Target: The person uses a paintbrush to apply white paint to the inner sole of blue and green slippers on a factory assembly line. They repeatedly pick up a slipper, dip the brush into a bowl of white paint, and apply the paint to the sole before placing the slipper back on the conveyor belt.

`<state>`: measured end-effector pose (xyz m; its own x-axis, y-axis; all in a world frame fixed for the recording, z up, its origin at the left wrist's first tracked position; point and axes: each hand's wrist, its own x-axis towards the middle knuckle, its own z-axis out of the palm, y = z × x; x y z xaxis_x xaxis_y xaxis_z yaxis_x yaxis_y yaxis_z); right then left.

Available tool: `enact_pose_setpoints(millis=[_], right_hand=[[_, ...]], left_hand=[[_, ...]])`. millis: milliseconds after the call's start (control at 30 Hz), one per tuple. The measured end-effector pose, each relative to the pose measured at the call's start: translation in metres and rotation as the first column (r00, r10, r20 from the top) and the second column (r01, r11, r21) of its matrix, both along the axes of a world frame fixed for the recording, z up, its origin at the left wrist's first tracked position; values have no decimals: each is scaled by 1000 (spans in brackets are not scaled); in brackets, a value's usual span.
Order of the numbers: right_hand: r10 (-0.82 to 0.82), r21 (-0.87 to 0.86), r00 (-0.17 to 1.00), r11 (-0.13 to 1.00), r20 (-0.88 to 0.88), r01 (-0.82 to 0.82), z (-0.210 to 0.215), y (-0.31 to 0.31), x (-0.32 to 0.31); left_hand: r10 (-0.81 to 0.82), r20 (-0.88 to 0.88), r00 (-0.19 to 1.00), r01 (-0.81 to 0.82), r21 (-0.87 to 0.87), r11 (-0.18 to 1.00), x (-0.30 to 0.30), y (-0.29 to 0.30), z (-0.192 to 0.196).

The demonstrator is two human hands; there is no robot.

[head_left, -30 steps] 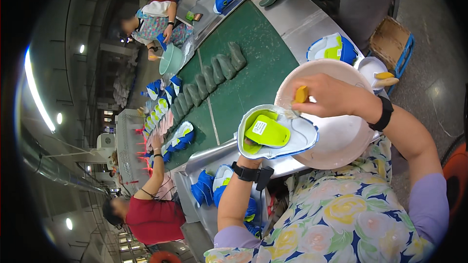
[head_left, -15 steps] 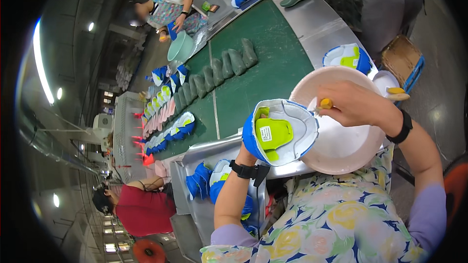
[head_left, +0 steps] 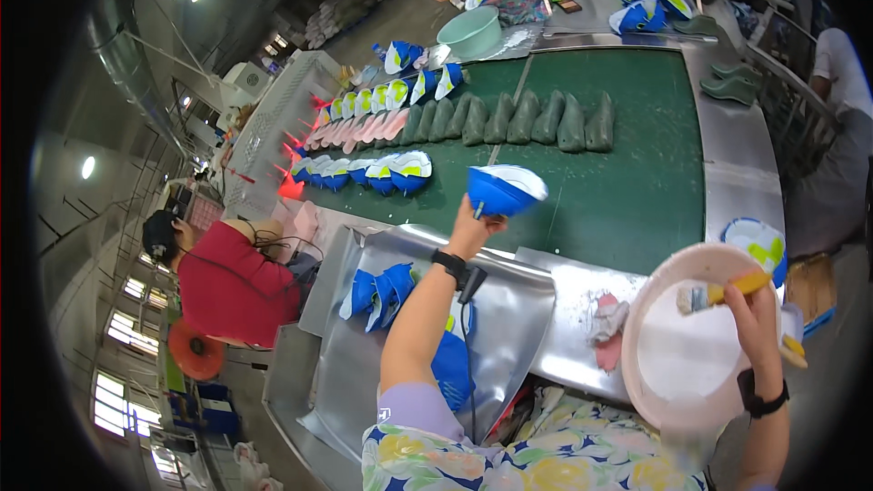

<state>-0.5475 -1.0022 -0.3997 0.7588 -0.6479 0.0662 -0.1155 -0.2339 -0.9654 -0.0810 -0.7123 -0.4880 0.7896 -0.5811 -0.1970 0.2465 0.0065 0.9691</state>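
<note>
Head view: left hand (head_left: 472,229) is extended forward over the green conveyor belt (head_left: 627,191), fingers closed around the lower edge of a blue-and-white fabric shoe upper (head_left: 503,189), which it holds above the belt with the open side tilted away. Judged from its thin shell form, the upper is light, soft and flexible; a pinch at the rim or heel edge should carry it, while a squeeze on the body would likely deform it. Right hand (head_left: 757,309) is closed on a yellow-handled brush (head_left: 727,293), bristles lying over the pale pink round plastic basin (head_left: 691,336) that sits at the bench edge; the basin interior appears white, contents not identifiable. Basin walls look rigid and smooth. On the belt lie a row of dark green moulded shoe lasts (head_left: 509,118), hard and rounded in appearance, and a row of blue, white and yellow-green shoe uppers (head_left: 364,171). Bench surface is bent sheet metal (head_left: 509,291), glossy and probably slippery, holding a stack of blue uppers (head_left: 380,291) and a crumpled pink cloth (head_left: 607,320). A mint green plastic bowl (head_left: 470,32) stands at the far end. A person in a red shirt (head_left: 227,282) works on the left.
</note>
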Motion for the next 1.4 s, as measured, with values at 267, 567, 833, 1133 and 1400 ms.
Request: enact_pose_setpoints(millis=[267, 567, 833, 1133, 1400], right_hand=[[-109, 359, 987, 922, -115, 144, -40, 9, 2], [33, 221, 963, 975, -268, 28, -37, 6, -5], [153, 266, 962, 960, -227, -90, -55, -7, -16], [190, -125, 958, 968, -213, -220, -62, 29, 12], [277, -166, 886, 919, -371, -357, -51, 31, -5]], left_hand=[[287, -141, 948, -275, 96, 957, 156, 21, -50], [91, 508, 857, -327, 398, 857, 133, 88, 30], [-622, -15, 783, 16, 1000, -3, -38, 206, 5], [-718, 659, 223, -358, 741, 569, -159, 54, 48], [-824, 534, 188, 193, 803, 564, -167, 51, 51]])
